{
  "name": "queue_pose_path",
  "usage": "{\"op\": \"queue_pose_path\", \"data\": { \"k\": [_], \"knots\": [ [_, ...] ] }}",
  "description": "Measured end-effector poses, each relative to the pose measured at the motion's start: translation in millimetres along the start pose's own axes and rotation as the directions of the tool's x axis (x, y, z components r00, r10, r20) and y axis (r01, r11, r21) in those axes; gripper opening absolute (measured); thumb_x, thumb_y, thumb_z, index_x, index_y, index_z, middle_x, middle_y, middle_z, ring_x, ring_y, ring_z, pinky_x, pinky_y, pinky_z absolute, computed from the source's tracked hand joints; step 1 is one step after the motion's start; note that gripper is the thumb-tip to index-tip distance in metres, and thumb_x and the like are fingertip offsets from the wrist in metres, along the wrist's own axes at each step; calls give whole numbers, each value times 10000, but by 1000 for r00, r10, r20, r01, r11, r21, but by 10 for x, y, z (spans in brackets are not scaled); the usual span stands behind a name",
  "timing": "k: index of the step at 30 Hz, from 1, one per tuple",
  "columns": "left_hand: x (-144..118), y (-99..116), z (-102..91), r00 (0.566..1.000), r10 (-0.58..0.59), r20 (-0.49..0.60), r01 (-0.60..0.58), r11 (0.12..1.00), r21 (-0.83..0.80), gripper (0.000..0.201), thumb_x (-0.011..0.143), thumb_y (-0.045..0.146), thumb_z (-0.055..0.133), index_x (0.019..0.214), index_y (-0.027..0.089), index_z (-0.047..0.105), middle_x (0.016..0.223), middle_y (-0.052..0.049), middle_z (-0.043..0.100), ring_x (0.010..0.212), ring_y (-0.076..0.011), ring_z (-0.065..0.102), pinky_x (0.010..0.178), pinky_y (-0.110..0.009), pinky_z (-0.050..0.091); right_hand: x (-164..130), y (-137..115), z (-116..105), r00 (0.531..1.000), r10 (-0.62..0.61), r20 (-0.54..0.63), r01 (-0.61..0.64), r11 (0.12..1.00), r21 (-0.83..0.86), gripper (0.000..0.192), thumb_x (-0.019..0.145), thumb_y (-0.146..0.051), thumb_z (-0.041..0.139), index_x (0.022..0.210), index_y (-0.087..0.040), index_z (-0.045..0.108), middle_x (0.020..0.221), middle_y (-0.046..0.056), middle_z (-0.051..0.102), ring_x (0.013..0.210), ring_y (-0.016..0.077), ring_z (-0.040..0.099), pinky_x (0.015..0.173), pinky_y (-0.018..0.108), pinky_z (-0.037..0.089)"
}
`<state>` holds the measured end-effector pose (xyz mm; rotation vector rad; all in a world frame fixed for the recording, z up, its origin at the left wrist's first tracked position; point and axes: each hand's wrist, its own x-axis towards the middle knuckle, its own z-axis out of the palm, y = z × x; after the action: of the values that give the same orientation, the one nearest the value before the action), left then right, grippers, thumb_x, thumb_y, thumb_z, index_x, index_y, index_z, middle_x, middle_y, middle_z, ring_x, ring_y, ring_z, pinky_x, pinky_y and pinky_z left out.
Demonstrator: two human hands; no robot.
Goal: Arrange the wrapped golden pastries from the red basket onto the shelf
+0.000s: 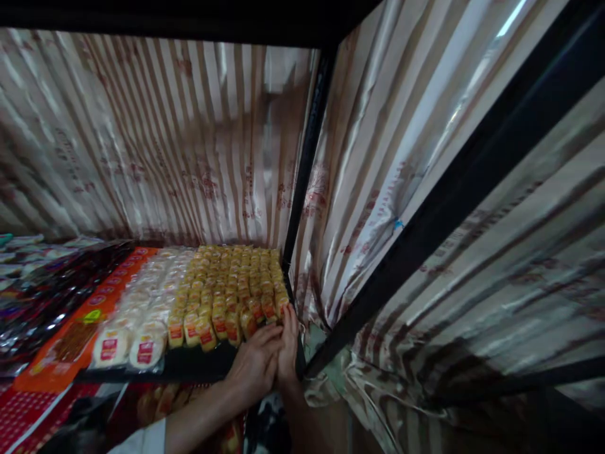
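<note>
Rows of small yellow packaged cakes (227, 277) with red labels stand packed together at the right end of a dark shelf (203, 364). At the front right corner of these rows are both of my hands, close together and touching. My left hand (258, 360) reaches across to the right, its fingers stretched out along the front of the cakes. Alongside it, my right hand (287, 347) points away from me, fingers straight and flat near the end cakes. I see nothing gripped in either hand, though the left fingertips are partly hidden.
White round packaged cakes (146, 347) lie in two rows left of the yellow ones. Farther left are an orange packet strip (57, 362) and dark shiny packets (51, 302). Black frame posts (312, 145) rise at the corner, backed by striped plastic sheeting (203, 139).
</note>
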<state>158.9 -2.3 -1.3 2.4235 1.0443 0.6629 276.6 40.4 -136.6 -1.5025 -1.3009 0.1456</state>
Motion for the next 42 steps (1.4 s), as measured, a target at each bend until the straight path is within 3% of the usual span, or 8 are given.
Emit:
{"op": "queue_pose_path", "data": {
  "k": [5, 9, 13, 17, 22, 27, 36, 42],
  "knots": [
    [-584, -75, 102, 983, -180, -47, 175, 981, -85, 352, 796, 123, 382, 988, 196, 667, 1220, -80, 598, 1129, -177, 559, 951, -327, 485, 53, -209, -85, 997, 69, -17, -68, 996, 53, 634, 746, -48, 279, 1373, -136, 305, 1387, 128, 386, 1288, 199, 362, 1006, 407, 405],
    [-916, -160, 154, 958, -279, -62, 270, 955, -122, 326, 824, 179, 397, 972, 223, 685, 1196, -71, 618, 1070, -183, 602, 919, -318, 504, 66, -241, -82, 1000, 7, 4, -7, 999, -40, 638, 733, -30, 307, 1367, -105, 329, 1367, 145, 412, 1288, 221, 354, 1054, 447, 338],
    [-1125, -199, 177, 941, -333, -63, 318, 933, -170, 311, 831, 215, 408, 943, 224, 698, 1159, -73, 640, 1058, -190, 610, 916, -317, 505, 63, -202, -78, 999, -28, -19, 25, 990, -138, 609, 714, -4, 307, 1292, -122, 459, 1331, 144, 433, 1279, 238, 347, 1054, 473, 313],
    [-1160, -203, 191, 927, -371, -52, 348, 903, -251, 320, 827, 204, 397, 917, 224, 703, 1125, -68, 656, 1053, -187, 609, 931, -328, 494, 78, -241, -97, 999, -24, -35, 18, 987, -161, 605, 711, -1, 310, 1284, -118, 466, 1305, 149, 451, 1263, 233, 363, 1045, 455, 322],
    [-970, -196, 199, 891, -446, -83, 406, 866, -291, 342, 796, 151, 369, 920, 191, 685, 1156, -84, 630, 1077, -187, 590, 966, -366, 465, 80, -307, -125, 998, -39, -41, 35, 995, -89, 602, 727, -9, 296, 1309, -101, 421, 1297, 147, 469, 1253, 205, 382, 1046, 423, 333],
    [-604, -158, 293, 890, -433, -140, 365, 863, -349, 373, 767, 115, 363, 1009, 170, 641, 1203, -99, 593, 1129, -180, 551, 997, -385, 437, 51, -274, -125, 999, -26, -39, 23, 995, -95, 526, 742, -48, 323, 1226, -119, 517, 1286, 143, 470, 1249, 231, 378, 1038, 463, 328],
    [205, -132, 517, 825, -563, -54, 494, 764, -414, 460, 881, 239, 292, 1282, 80, 453, 1414, -142, 390, 1328, -187, 333, 1128, -396, 240, 25, -92, -108, 998, 56, 0, -56, 998, -2, 523, 754, -115, 337, 1235, -194, 528, 1271, 96, 456, 1197, 199, 410, 1018, 396, 346],
    [392, -267, 603, 829, -556, -66, 478, 764, -434, 470, 898, 246, 260, 1307, 82, 422, 1426, -135, 371, 1342, -168, 300, 1138, -389, 220, 24, -73, -65, 994, 105, 34, -105, 994, 14, 444, 830, -245, 341, 1217, -185, 549, 1268, 102, 470, 1179, 215, 425, 1017, 394, 336]
  ]
}}
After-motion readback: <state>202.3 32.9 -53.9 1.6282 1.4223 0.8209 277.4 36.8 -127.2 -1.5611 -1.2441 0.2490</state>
